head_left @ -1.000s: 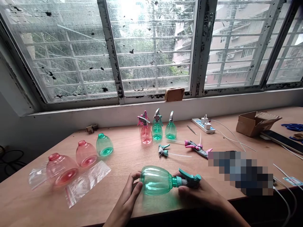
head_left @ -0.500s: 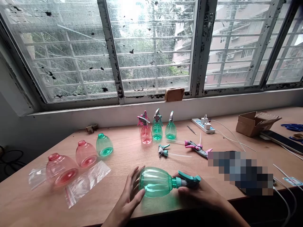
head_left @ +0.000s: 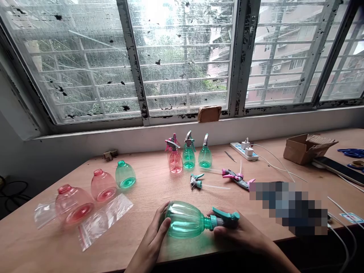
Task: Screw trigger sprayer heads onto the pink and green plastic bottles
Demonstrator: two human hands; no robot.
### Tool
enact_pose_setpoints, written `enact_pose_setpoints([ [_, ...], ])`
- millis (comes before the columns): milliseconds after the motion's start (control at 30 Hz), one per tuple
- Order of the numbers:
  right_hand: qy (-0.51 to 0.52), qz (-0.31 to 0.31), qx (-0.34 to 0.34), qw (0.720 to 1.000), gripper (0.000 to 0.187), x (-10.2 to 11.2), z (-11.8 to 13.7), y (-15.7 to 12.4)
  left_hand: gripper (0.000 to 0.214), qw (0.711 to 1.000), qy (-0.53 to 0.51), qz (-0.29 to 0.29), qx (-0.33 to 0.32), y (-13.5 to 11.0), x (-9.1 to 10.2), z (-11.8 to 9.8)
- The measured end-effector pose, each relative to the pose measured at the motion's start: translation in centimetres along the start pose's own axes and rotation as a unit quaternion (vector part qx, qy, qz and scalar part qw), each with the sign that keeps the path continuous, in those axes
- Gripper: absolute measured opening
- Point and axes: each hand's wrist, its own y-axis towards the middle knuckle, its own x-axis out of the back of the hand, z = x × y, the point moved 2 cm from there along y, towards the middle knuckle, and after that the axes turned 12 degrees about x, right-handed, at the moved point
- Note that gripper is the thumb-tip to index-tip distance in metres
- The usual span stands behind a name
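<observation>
A clear green spray bottle (head_left: pixel 184 220) lies on its side above the table's front edge, its base to the left. My left hand (head_left: pixel 156 233) is closed round the base, thumb on the near side. At the neck, my right hand (head_left: pixel 241 229) grips the teal and grey trigger head (head_left: pixel 226 218), which is on the bottle's mouth; some of its fingers are hidden behind the head. Just beyond lies a loose teal and grey trigger head (head_left: pixel 196 182) with a clear tube. Pink and grey trigger heads (head_left: pixel 239 178) rest farther right.
Open-mouthed pink bottles (head_left: pixel 74 204) and a green bottle (head_left: pixel 125 175) stand at left beside clear plastic bags (head_left: pixel 105 220). Several spray bottles (head_left: pixel 189 155) with heads stand at the back. A power strip (head_left: pixel 243 151), a cardboard box (head_left: pixel 307 149) and white cables lie right. A pixelated patch covers one area.
The spray bottle has shifted slightly left and its base is a little nearer me. My left hand has closed further round the base; its thumb moved left. The loose parts have not moved.
</observation>
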Motion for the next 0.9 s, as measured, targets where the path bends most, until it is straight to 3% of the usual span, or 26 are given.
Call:
enact_pose_setpoints([
  [167,0.0,-0.003,-0.001,1.0,0.058,0.0,-0.5,-0.1,0.062,0.998,-0.051,0.003,-0.021,0.1,0.2,0.6],
  [367,0.002,-0.018,-0.014,1.0,0.059,0.1,0.8,0.3,0.066,0.993,-0.065,0.074,-0.061,0.3,-0.1,1.0],
  [567,0.029,-0.029,-0.023,0.999,0.062,0.0,1.1,0.4,0.053,0.99,-0.031,0.052,-0.125,0.0,0.1,1.2],
  [700,0.034,-0.026,-0.031,0.999,0.061,0.0,0.9,0.2,0.052,0.99,-0.04,0.082,-0.106,-0.3,-0.1,1.0],
  [900,0.026,-0.011,-0.03,0.999,0.062,0.0,1.3,0.2,0.048,0.993,-0.072,0.072,-0.057,-0.8,-0.4,-0.1],
])
